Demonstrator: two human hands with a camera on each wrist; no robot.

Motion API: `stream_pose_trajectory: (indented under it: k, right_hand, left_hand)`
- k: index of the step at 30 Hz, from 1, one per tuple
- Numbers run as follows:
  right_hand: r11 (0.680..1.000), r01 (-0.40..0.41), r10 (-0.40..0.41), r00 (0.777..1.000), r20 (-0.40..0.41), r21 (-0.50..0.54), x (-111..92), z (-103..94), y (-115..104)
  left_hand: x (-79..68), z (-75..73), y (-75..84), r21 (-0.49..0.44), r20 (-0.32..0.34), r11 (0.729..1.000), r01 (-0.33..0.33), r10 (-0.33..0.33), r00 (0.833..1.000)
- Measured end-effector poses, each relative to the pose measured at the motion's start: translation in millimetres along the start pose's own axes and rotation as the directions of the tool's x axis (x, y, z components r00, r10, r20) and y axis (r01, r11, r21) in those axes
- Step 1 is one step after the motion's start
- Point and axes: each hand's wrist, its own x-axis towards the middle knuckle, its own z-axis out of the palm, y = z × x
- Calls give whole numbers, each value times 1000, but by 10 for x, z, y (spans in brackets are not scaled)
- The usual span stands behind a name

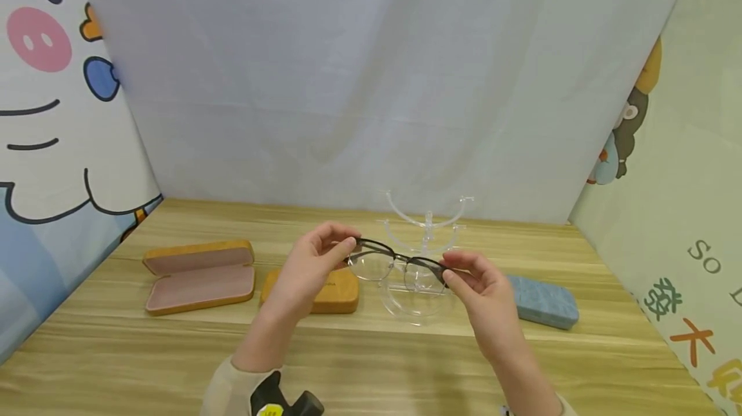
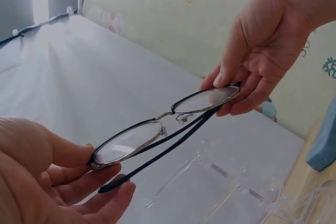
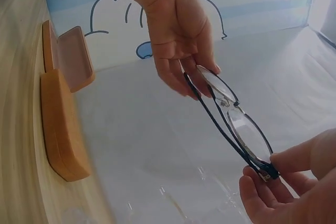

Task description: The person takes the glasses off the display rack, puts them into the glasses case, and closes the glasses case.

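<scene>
A pair of black-rimmed eyeglasses (image 1: 400, 257) is held up in both hands, its temples folded behind the lenses. My left hand (image 1: 307, 268) pinches one outer corner of the frame between thumb and fingers, and my right hand (image 1: 481, 290) pinches the other. In the left wrist view the eyeglasses (image 2: 181, 109) slant across the gap between the hands, with one temple tip at the left fingers. Behind and below them in the head view stands a clear plastic display stand (image 1: 429, 226) with curved arms, partly overlapped by the lenses.
An open yellow glasses case (image 1: 203, 274) with pink lining lies at the left. A shut yellow case (image 1: 336, 290) sits behind my left wrist, and a blue case (image 1: 545, 301) lies right of my right hand. A white cloth backdrop (image 1: 324, 94) rises behind the wooden table (image 1: 371, 364).
</scene>
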Motion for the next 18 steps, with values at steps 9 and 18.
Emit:
stream_pose_trajectory:
  k: [9, 18]
  right_hand:
    - [998, -36, 36, 999, 0, 43, 22, 126, 135]
    - [996, -87, 88, 992, 95, -13, 28, 315, 327]
  left_hand:
    - [7, -63, 5, -84, -26, 996, 21, -23, 999]
    - [-71, -226, -99, -27, -115, 999, 32, -35, 993]
